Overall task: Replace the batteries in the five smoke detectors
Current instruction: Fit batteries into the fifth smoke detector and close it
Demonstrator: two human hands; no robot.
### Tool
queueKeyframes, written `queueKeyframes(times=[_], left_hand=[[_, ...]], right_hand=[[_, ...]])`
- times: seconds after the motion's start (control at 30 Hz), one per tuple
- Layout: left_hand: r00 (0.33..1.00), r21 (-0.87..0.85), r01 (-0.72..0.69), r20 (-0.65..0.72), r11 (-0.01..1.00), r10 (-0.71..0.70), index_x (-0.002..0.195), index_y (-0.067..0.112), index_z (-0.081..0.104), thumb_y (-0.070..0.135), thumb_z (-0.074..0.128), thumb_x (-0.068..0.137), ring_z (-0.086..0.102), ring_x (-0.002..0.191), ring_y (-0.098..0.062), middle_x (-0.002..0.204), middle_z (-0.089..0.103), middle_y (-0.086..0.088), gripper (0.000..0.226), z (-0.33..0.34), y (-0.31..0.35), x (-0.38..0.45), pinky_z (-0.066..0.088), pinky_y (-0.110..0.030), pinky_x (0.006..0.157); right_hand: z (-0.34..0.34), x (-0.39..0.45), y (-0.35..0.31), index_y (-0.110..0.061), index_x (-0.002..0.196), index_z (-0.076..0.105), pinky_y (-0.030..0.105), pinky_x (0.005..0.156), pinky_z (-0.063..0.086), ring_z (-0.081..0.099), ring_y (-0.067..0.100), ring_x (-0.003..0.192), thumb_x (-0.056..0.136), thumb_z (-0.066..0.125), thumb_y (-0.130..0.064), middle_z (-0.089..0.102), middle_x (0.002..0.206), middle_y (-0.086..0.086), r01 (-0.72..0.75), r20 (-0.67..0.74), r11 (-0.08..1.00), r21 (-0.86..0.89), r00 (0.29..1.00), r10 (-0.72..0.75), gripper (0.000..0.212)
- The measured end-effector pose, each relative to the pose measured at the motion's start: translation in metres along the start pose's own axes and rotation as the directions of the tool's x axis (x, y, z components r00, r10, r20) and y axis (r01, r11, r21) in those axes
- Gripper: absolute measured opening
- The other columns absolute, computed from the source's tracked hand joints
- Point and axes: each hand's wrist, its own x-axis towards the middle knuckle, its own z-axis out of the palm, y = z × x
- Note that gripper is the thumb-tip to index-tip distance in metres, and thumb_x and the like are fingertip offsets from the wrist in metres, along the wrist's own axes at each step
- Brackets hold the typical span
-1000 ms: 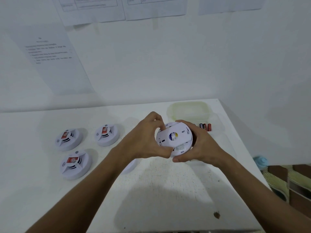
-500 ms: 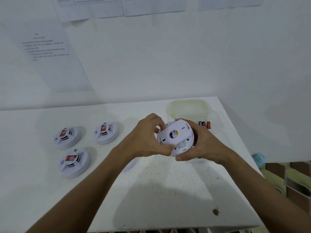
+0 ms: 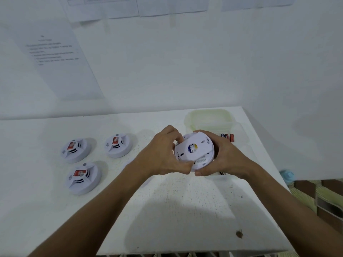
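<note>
White plastic smoke detector (image 3: 194, 152), back toward me, sits clamped between my left hand (image 3: 163, 156) and right hand (image 3: 220, 156) above the bench (image 3: 176, 210); batteries (image 3: 227, 136), probably four, lie near its far right corner.

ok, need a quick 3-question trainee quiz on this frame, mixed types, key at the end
1. True or false: the left hand and right hand both grip one smoke detector above the white table.
2. How many smoke detectors lie in full view, face up with red labels, on the left of the table?
A. two
B. three
C. five
3. Fill in: the loose batteries lie just in front of the translucent ____ at the table's far right corner.

Key:
1. True; its back plate faces the camera.
2. B: far left, far middle, near left.
3. container.
</note>
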Motion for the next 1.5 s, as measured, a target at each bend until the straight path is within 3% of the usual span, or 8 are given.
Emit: queueKeyframes(times=[0.13, 0.33, 0.6, 0.77, 0.9, 1.07, 1.3, 1.5], left_hand=[[0.999, -0.079, -0.032, -0.003, 0.996, 0.032, 0.107, 0.021, 0.065, 0.036, 0.09, 0.056, 0.064, 0.092, -0.012, 0.107, 0.051, 0.01, 0.059, -0.004, -0.004, -0.001, 0.058, -0.022, 0.069], [1.0, -0.091, 0.001, 0.021, 0.996, 0.001, 0.122, 0.022, 0.067, 0.041, 0.089, 0.062, 0.067, 0.091, -0.007, 0.117, 0.062, 0.01, 0.067, -0.013, -0.004, -0.006, 0.06, -0.027, 0.076], [0.998, 0.083, 0.067, -0.011, 0.994, -0.067, 0.1, 0.02, 0.065, 0.061, 0.07, 0.047, 0.063, 0.087, -0.009, 0.101, 0.062, 0.009, 0.067, -0.003, -0.003, -0.009, 0.058, -0.03, 0.072], [0.987, 0.001, 0.022, -0.161, 1.0, -0.022, 0.081, 0.014, 0.066, 0.061, 0.066, 0.05, 0.063, 0.08, -0.012, 0.082, 0.064, 0.002, 0.057, -0.001, -0.007, -0.009, 0.056, -0.033, 0.062], [0.982, -0.132, 0.079, -0.161, 0.988, -0.1, 0.082, 0.038, 0.058, 0.054, 0.073, 0.051, 0.066, 0.085, -0.004, 0.095, 0.065, 0.009, 0.038, -0.009, -0.008, -0.011, 0.059, -0.024, 0.064], [0.948, -0.007, 0.225, -0.228, 0.974, -0.221, 0.089, 0.021, 0.062, 0.044, 0.078, 0.064, 0.065, 0.069, -0.005, 0.088, 0.064, 0.01, 0.038, 0.0, -0.026, -0.027, 0.056, -0.025, 0.067], [0.971, 0.198, 0.208, 0.078, 0.958, -0.227, 0.067, 0.026, 0.04, 0.051, 0.065, 0.059, 0.05, 0.075, -0.013, 0.077, 0.047, 0.007, 0.036, 0.051, -0.04, -0.043, 0.038, -0.02, 0.057], [0.951, 0.262, 0.251, 0.114, 0.932, -0.288, 0.093, 0.015, 0.055, 0.04, 0.072, 0.068, 0.051, 0.088, -0.013, 0.098, 0.048, 0.003, 0.04, 0.058, -0.045, -0.045, 0.042, -0.02, 0.068]], right_hand=[[-0.001, 0.0, 0.003, -0.024, 0.135, 0.055, 0.024, 0.085, 0.056, 0.062, 0.012, 0.114, 0.055, 0.094, 0.002, 0.067, 0.119, -0.009, -0.011, -0.026, 1.0, 0.012, 1.0, 0.011, 0.092], [-0.002, 0.002, 0.002, -0.022, 0.133, 0.056, 0.031, 0.09, 0.058, 0.061, 0.015, 0.117, 0.056, 0.093, 0.002, 0.067, 0.122, -0.004, 0.006, -0.011, 1.0, 0.004, 1.0, -0.006, 0.089], [0.009, 0.003, 0.008, -0.03, 0.134, 0.054, 0.029, 0.086, 0.059, 0.063, 0.014, 0.112, 0.052, 0.097, -0.012, 0.067, 0.118, -0.011, -0.013, -0.035, 1.0, -0.022, 0.999, 0.013, 0.095], [0.007, 0.002, 0.0, -0.028, 0.131, 0.055, 0.026, 0.08, 0.059, 0.068, 0.011, 0.103, 0.054, 0.095, -0.003, 0.07, 0.112, -0.014, 0.019, -0.008, 0.999, -0.045, 1.0, -0.019, 0.09], [0.002, -0.001, 0.005, -0.022, 0.134, 0.054, 0.025, 0.084, 0.058, 0.066, 0.013, 0.11, 0.053, 0.094, 0.002, 0.069, 0.117, -0.009, 0.005, -0.022, 1.0, 0.005, 1.0, -0.005, 0.093], [-0.026, -0.018, 0.013, -0.024, 0.134, 0.054, 0.023, 0.082, 0.057, 0.064, 0.01, 0.112, 0.052, 0.093, 0.008, 0.068, 0.12, -0.008, -0.025, -0.083, 0.998, 0.061, 0.996, 0.03, 0.096], [-0.048, -0.037, 0.023, -0.024, 0.139, 0.05, 0.037, 0.093, 0.057, 0.06, 0.019, 0.121, 0.053, 0.094, 0.002, 0.063, 0.131, -0.002, -0.082, 0.0, 0.995, 0.058, 0.997, 0.083, 0.101], [-0.043, -0.039, 0.023, -0.029, 0.137, 0.052, 0.029, 0.092, 0.056, 0.057, 0.017, 0.123, 0.053, 0.093, -0.007, 0.06, 0.131, -0.004, -0.063, 0.034, 0.997, 0.045, 0.998, 0.062, 0.096]])
